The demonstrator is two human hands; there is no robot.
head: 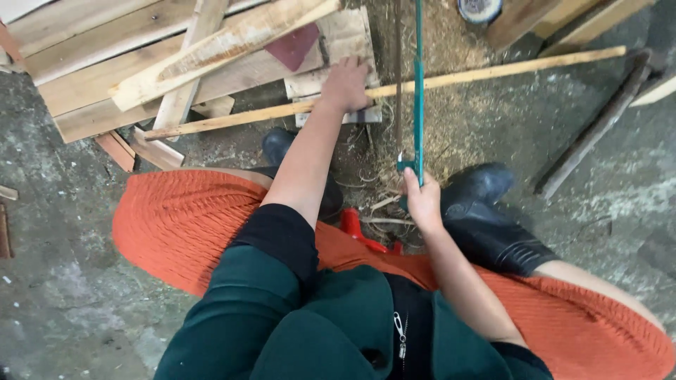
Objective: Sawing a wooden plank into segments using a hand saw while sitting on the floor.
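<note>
on the concrete floor (63, 295), head view looks straight down at a person crouched over scrap wood. left hand (345, 84) lies palm-down on a long thin wooden strip (493, 70), grip flat and spread rather than wrapped, pinning the strip against a short pale board (345, 42) beneath it. strip runs on a slight diagonal from lower left to upper right, well past the hand on both sides. right hand (422, 204) has its grip fully closed around the near end of a teal-framed saw (418, 84); the handle itself is hidden inside the fist. saw frame runs almost straight away from the camera and crosses the strip just right of the left hand. cannot tell if the blade is touching the wood at the crossing. sawdust (451, 134) and shavings are spread on the floor around the crossing and between the feet. two black rubber boots: one (486, 218) just right of the right hand, the other (282, 144) partly hidden behind the left forearm. orange skirt (176, 225) covers both knees, dark green sleeves over the arms. pile of rough planks (105, 77) stacked top left, touching the short board. dark wooden stick (598, 127) lies at right, well apart from the hands. a small red object (359, 229) shows between the knees, kind unclear.
</note>
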